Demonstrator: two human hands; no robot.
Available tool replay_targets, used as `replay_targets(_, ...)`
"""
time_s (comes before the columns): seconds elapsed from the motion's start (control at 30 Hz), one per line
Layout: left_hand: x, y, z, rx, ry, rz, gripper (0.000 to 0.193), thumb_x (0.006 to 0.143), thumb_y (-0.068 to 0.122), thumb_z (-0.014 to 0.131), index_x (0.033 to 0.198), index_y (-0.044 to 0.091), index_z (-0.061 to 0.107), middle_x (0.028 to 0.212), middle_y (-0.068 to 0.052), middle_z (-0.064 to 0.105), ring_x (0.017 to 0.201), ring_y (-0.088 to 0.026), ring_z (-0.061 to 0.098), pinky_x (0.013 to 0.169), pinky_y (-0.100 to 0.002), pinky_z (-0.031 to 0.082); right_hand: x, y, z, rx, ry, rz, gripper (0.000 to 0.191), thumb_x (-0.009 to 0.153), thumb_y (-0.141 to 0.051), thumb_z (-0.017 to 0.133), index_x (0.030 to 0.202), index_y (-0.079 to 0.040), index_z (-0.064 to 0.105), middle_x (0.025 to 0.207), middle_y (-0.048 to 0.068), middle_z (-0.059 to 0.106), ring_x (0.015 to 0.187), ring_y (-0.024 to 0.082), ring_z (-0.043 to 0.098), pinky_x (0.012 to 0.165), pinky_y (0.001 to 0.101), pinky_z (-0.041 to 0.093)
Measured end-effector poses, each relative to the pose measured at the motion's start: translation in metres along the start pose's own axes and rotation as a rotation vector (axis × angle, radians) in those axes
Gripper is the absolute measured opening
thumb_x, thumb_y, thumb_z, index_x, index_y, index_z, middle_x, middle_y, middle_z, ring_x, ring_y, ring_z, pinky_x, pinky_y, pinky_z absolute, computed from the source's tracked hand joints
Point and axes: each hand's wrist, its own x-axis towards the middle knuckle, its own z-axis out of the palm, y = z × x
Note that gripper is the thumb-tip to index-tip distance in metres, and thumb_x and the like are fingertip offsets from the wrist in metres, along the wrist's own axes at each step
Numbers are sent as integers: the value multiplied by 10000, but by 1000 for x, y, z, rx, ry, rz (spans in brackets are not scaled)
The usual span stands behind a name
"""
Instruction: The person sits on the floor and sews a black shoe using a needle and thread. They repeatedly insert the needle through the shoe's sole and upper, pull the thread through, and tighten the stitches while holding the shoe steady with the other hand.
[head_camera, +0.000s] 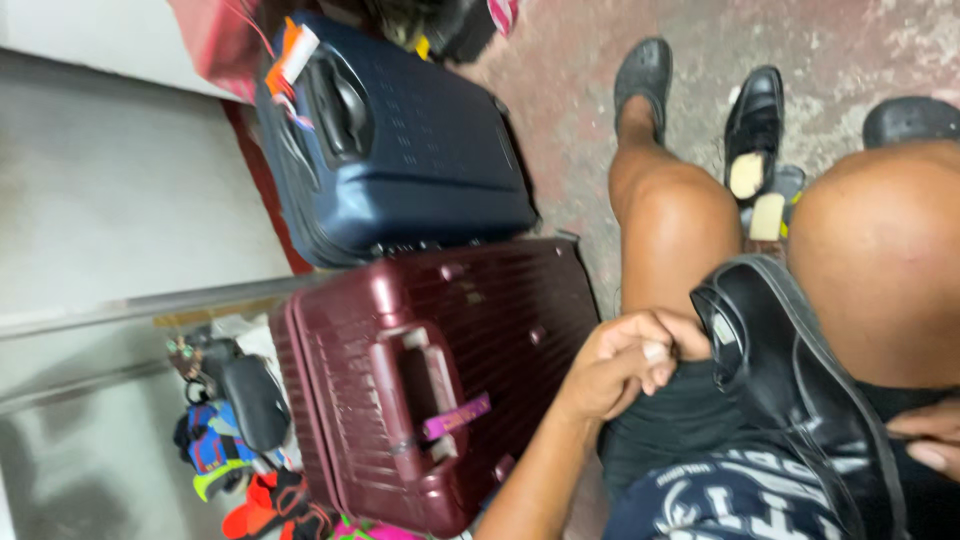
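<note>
On the floor by the wall: a heap of bright bits is lying at the far left, with a dark pouch on top.
Dark red suitcase: it is lying flat just beside the person's left arm. A purple tag is sticking out of its handle.
Blue suitcase: it is lying above the red one, and the two are touching.
Left hand: it is curling into a tight fist near the toe of the black shoe. Something small and pale is peeking out between its fingers, but I cannot tell what it is.
Where the shoe is: it is resting on the person's lap, between the two bare knees, with its toe pointing away and its laces hanging down.
Right hand: only the fingertips are showing at the right edge. They are lying by the heel end of the shoe, and I cannot tell if they are gripping it.
Other shoe: it is standing on the floor past the knees, near two pale blocks.
What could go wrong: the shoe is only lying across the legs, so it could slide off if a knee is moving.
Another worry: the dangling laces could be catching on fingers.
One more: the small pale thing could be slipping out of the fist and rolling under the suitcases.
</note>
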Motion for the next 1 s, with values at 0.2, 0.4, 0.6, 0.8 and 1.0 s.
replay_targets(0.2, 23, -15, 6, 521, 40, -279, 235, 1135, 185, 483, 1026, 72, 658, 784, 13, 589, 634, -75, 483, 573, -212, 406, 0, -9, -7, -301, 208, -236, 318, 812, -300, 669, 1062, -169, 815, 983, 9, 806, 900, 175, 777, 828, 337, 629)
replay_targets(0.4, 48, -30, 28, 934, -232, -56, 108, 853, 1, 573, 763, 50, 606, 688, -36, 640, 655, -149, 628, 626, -329, 543, -76, -76, -16, -482, 316, -106, 300, 962, -298, 604, 1215, -212, 739, 1069, -17, 810, 907, 144, 782, 787, 306, 604)
replay_targets(0.6, 64, -29, 44, 804, -269, -166, 411, 721, -71, 557, 1102, -3, 696, 1059, -86, 754, 1024, -186, 678, 917, -328, 555, -74, -161, -15, -496, 192, 482, 275, 894, -265, 650, 1148, -233, 749, 1078, -5, 770, 820, 208, 745, 710, 361, 589)
replay_targets(0.8, 72, -23, 63, 918, -287, -255, 361, 736, 33, 794, 1080, -20, 698, 1108, -105, 751, 1062, -211, 681, 953, -346, 545, -69, -193, 0, -740, 438, -3, 223, 831, -81, 677, 1050, -78, 717, 843, 48, 683, 684, 231, 668, 532, 355, 531)
replay_targets(1.0, 72, -27, 49, 1069, -487, -211, 289, 854, 77, 694, 1128, -15, 699, 1189, -155, 734, 1139, -274, 680, 996, -368, 518, -76, -177, 12, -859, 469, -117, 235, 820, -88, 716, 1045, -26, 686, 894, 62, 688, 681, 184, 689, 474, 288, 506)
